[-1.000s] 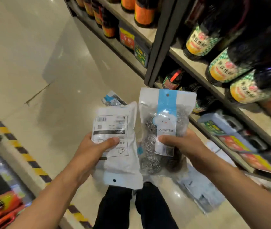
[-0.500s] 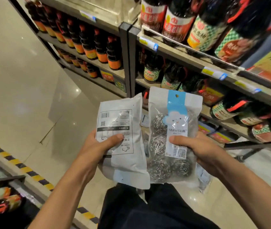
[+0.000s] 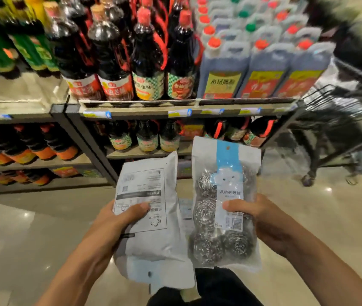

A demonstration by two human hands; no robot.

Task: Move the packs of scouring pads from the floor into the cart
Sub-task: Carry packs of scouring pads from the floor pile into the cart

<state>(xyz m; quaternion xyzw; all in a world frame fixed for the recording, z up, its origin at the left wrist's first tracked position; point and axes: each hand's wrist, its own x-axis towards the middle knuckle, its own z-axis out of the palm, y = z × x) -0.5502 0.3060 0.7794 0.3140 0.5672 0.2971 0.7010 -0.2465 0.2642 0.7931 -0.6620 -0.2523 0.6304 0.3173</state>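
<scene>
Packs of scouring pads: one per hand, carried clear of the floor.
Left hand grips the back-facing pack, right hand the front-facing pack, thumbs across labels; cart stands ahead-right for loading.

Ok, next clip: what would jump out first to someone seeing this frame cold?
Two packs held up side by side at centre: the left hand grips a white pack back-side out, the right hand a clear pack of steel scouring pads. Behind them, shelves of dark sauce bottles fill the top, with a black wire cart at right.
</scene>
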